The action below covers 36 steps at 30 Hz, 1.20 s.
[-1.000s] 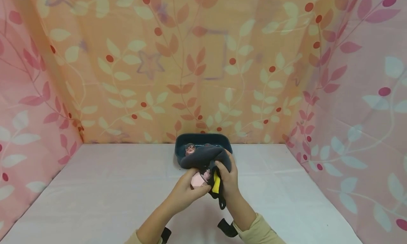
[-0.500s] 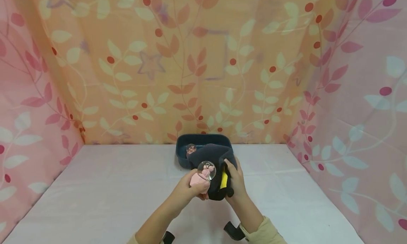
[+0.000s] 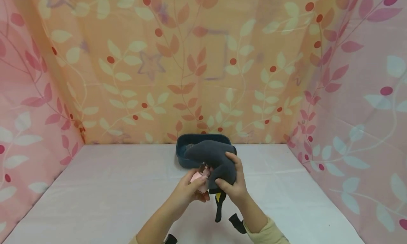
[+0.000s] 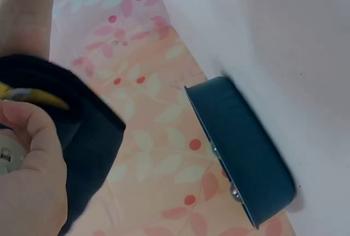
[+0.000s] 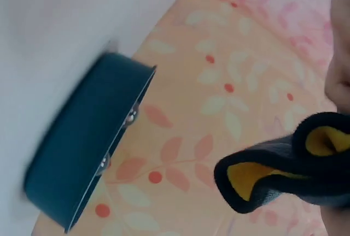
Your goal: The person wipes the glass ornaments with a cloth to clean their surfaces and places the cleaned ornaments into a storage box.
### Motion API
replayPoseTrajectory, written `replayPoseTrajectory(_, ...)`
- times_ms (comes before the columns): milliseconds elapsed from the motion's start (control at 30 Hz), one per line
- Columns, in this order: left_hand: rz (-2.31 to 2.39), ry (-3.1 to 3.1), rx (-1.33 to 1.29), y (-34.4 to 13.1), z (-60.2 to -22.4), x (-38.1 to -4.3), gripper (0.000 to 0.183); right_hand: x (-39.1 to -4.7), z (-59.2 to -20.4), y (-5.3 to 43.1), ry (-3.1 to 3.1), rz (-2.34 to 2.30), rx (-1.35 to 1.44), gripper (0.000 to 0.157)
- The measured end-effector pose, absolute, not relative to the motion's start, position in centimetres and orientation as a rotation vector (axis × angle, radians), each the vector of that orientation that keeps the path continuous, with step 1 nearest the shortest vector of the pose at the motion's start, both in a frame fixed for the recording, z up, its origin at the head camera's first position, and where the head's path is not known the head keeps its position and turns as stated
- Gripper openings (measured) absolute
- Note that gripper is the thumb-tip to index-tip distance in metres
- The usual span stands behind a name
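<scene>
My left hand [image 3: 189, 187] holds a small snow globe [image 3: 198, 177] by its pink faceted base, its clear dome toward the cloth. A dark grey cloth [image 3: 210, 150] with black edging and a yellow inner side is gripped by my right hand [image 3: 236, 184], thumb on the grey face. Its near edge lies right at the globe's dome, and a dark strip hangs below it. In the left wrist view, my fingers wrap the globe [image 4: 11, 151] beside the cloth [image 4: 93, 148]. The right wrist view shows the folded cloth's yellow lining [image 5: 246, 178].
Behind my hands, a dark teal tray [image 3: 180, 154] stands on the white-covered table [image 3: 121, 187] near the patterned back curtain [image 3: 197, 78]. Another globe [image 3: 190, 146] shows inside it, partly behind the cloth; two domes [image 5: 131, 117] rise over its rim in the right wrist view.
My right hand has turned the cloth, so its grey face now covers most of the yellow side. The globe, bare to view half a second ago, is now tilted and partly covered by fingers and cloth.
</scene>
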<state>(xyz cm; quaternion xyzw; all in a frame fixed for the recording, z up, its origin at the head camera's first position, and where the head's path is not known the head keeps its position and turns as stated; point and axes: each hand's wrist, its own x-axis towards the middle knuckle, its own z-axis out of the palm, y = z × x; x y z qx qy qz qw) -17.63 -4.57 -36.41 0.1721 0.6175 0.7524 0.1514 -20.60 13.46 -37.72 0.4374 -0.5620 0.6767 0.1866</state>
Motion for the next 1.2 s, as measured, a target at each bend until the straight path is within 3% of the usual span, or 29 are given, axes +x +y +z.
replayPoseTrajectory(200,2.106,1.852,0.523,-4.9,-36.9,-17.8,0.049,-20.8,-38.3,13.3,-1.864,1.72,1.195,0.063)
replayPoseTrajectory(367,2.085,1.84,0.462,-5.0,-36.9,-18.2,0.049,-20.9,-38.4,12.8,-1.93,1.804,1.032,0.062)
replayPoseTrajectory(567,2.185,1.738,0.367,-5.0,-36.7,-18.3,0.037,-20.8,-38.5,11.8,-1.927,1.862,0.771,0.065)
replayPoseTrajectory(800,2.246,1.971,0.367,-4.1,-36.5,-18.4,0.056,-20.9,-38.0,10.9,-1.862,1.995,0.533,0.063)
replayPoseTrajectory(1033,2.318,2.132,0.398,-3.0,-36.5,-18.9,0.039,-21.3,-37.9,10.2,-1.838,1.998,0.451,0.056)
replayPoseTrajectory(1200,2.309,2.127,0.352,-3.0,-36.4,-19.3,0.04,-21.8,-37.9,10.2,-1.777,2.069,0.401,0.049)
